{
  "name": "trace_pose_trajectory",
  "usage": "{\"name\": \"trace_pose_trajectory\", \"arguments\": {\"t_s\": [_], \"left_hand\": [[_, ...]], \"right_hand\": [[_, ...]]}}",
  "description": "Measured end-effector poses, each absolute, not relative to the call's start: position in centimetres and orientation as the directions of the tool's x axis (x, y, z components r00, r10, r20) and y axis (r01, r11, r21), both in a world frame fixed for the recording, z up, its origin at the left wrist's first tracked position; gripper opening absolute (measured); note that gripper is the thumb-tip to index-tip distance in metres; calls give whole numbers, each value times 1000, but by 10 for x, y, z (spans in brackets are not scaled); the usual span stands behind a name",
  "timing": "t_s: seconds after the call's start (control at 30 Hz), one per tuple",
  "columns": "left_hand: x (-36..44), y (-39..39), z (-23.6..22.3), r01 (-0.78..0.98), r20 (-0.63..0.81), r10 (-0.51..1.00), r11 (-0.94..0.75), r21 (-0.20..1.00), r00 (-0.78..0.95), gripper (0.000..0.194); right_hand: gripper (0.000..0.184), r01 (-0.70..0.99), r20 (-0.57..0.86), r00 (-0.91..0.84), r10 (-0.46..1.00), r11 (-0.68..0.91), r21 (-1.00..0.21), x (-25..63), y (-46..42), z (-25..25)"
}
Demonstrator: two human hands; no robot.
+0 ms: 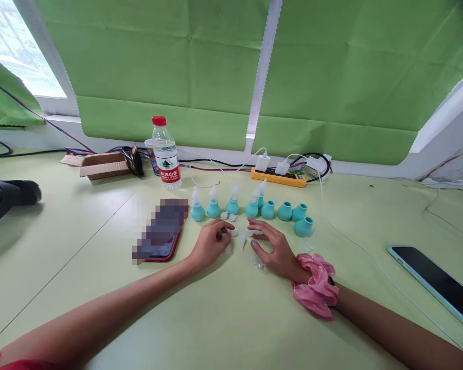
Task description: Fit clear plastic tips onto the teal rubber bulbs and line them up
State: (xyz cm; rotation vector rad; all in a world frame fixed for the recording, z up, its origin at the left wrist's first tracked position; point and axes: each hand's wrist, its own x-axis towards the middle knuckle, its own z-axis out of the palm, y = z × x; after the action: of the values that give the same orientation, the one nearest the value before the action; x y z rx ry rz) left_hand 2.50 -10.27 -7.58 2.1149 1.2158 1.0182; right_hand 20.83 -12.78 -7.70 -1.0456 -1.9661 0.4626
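Note:
My left hand (213, 241) rests on the table with its fingers curved and the thumb a little apart, tips beside a small white piece (234, 233). Facing it, my right hand (274, 251) has its fingers spread above more small white pieces (250, 234). A pointed white translucent tip (242, 241) lies between the hands. Clear plastic pieces (258, 261) lie under my right thumb. Behind the hands stands a row of turquoise round bases; some, like this base (198, 211), carry a white pointed top (196, 195), while others, like this base (303, 226), are open-mouthed.
A phone in a red case (164, 231) lies left of my left hand, and another phone (435, 277) at the right. Behind stand a water bottle (167, 159), a cardboard box (104, 165) and an orange power strip (278, 178). A white cable (347, 241) crosses the table's right side.

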Motion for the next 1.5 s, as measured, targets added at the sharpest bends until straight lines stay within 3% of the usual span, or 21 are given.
{"name": "trace_pose_trajectory", "arguments": {"t_s": [0.1, 0.2, 0.3, 0.53, 0.67, 0.77, 0.87, 1.0, 1.17, 1.27, 1.37, 1.5], "left_hand": [[26, -111, -73, 539, 448, 740, -672, 507, 501, 30], [29, -119, -71, 551, 405, 615, -788, 276, 677, 34], [31, -123, -71, 603, 377, 624, -775, 188, 685, 32], [27, -120, -69, 734, 452, 745, -633, 246, 491, 20], [30, -120, -68, 640, 449, 671, -728, 245, 590, 26], [33, -121, -69, 604, 381, 618, -778, 172, 688, 31], [34, -120, -71, 640, 358, 644, -754, 148, 676, 26], [31, -116, -73, 689, 411, 697, -698, 198, 588, 24], [30, -116, -73, 785, 421, 797, -563, 258, 433, 26], [32, -118, -72, 809, 401, 811, -540, 230, 427, 32], [32, -118, -72, 817, 392, 803, -547, 185, 449, 22], [31, -114, -72, 812, 363, 820, -539, 226, 443, 17]], "right_hand": [[25, 579, 566, -258, 783, 594, -558, 209, -125, -78], [25, 679, 591, -225, 774, 560, -475, 210, -121, -80], [25, 720, 532, -230, 815, 510, -471, 212, -117, -84], [15, 628, 536, -192, 822, 522, -577, 210, -117, -83], [5, 591, 527, -164, 834, 511, -624, 207, -119, -80], [10, 566, 509, -132, 850, 486, -665, 206, -118, -80], [17, 563, 503, -118, 856, 475, -676, 207, -117, -82], [17, 549, 580, -111, 807, 536, -641, 209, -119, -76], [21, 451, 779, -182, 600, 755, -477, 199, -146, -61], [30, 367, 758, -334, 560, 818, -443, 189, -165, -63], [29, 366, 667, -465, 582, 812, -455, 185, -169, -70], [23, 475, 574, -452, 683, 729, -493, 189, -157, -76]]}}
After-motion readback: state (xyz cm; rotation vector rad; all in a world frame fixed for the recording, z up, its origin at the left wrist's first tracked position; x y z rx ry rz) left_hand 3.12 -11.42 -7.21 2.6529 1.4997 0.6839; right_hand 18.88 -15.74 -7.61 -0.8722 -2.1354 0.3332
